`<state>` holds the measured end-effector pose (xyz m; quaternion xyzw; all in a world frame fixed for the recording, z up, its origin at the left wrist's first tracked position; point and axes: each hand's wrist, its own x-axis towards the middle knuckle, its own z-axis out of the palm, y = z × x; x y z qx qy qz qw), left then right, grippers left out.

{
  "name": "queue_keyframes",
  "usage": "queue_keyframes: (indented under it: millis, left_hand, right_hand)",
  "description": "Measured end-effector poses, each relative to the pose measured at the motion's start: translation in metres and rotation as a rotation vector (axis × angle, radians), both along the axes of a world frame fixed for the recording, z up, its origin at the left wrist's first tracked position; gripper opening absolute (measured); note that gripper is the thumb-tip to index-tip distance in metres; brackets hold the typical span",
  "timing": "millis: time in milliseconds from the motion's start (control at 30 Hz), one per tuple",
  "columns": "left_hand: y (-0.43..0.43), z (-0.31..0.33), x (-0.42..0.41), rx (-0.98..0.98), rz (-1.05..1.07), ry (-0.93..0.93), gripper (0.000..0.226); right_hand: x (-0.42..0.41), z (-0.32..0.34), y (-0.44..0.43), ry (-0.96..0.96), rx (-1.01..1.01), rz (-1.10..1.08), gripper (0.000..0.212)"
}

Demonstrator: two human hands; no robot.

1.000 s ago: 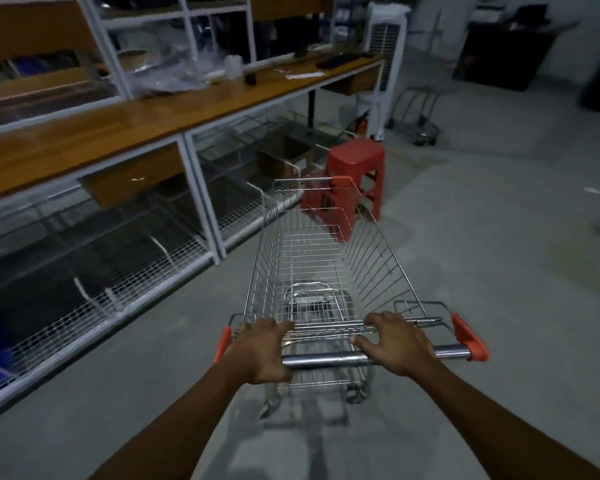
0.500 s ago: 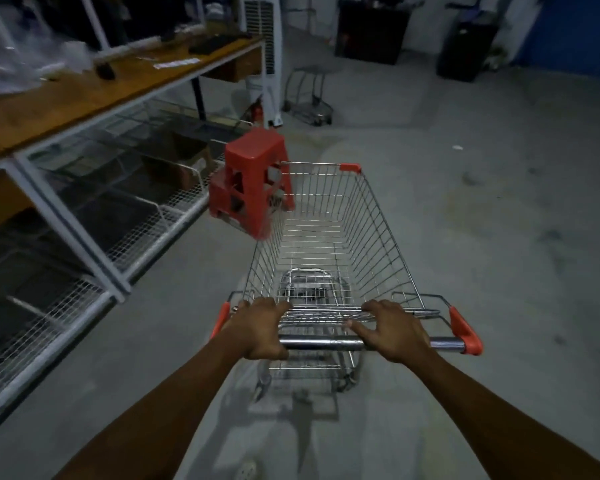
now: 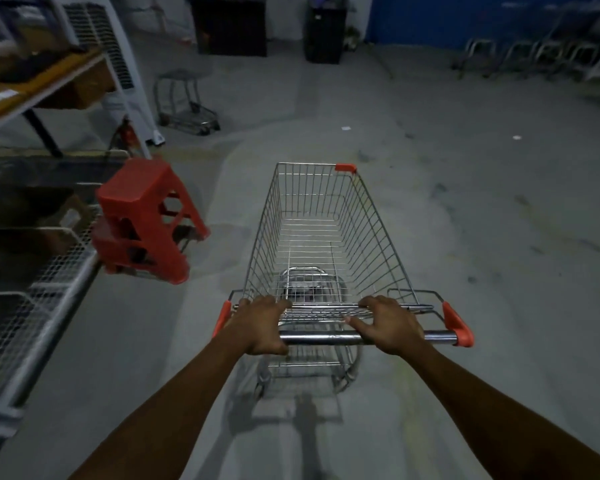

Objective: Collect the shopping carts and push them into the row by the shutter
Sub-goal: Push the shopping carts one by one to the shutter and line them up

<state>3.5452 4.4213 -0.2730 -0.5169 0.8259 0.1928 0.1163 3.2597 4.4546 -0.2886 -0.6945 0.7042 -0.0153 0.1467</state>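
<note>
A wire shopping cart [image 3: 326, 237] with orange corner caps stands on the grey floor straight ahead of me, its basket empty. My left hand [image 3: 262, 323] grips the left part of its steel handle bar [image 3: 326, 338]. My right hand [image 3: 388, 323] grips the bar further right, thumb stretched along it. A row of nested carts [image 3: 534, 53] stands at the far right against a blue shutter [image 3: 465, 19]. A small low trolley [image 3: 184, 98] stands alone at the far left.
A stack of red plastic stools [image 3: 142, 220] sits just left of the cart's front. Wire shelving [image 3: 32, 306] and a wooden counter [image 3: 32, 81] line the left side. A white air cooler [image 3: 111, 64] and dark cabinets [image 3: 229, 26] stand at the back.
The cart and my view have swung to the right, away from the shelving. The red stools have passed to the cart's left, and the blue shutter with its cart row has come into view.
</note>
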Motion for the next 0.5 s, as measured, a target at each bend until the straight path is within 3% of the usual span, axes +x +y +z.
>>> queue_keyframes:
  millis: [300, 500]
  left_hand:
    - [-0.146, -0.014, -0.091, 0.012, -0.074, -0.014, 0.114]
    - [-0.229, -0.009, -0.157, 0.009, -0.153, -0.024, 0.112]
  right_hand:
    - [-0.092, 0.003, -0.1, -0.02, -0.026, -0.095, 0.075]
    - [-0.152, 0.005, -0.16, -0.048, -0.038, -0.116, 0.084]
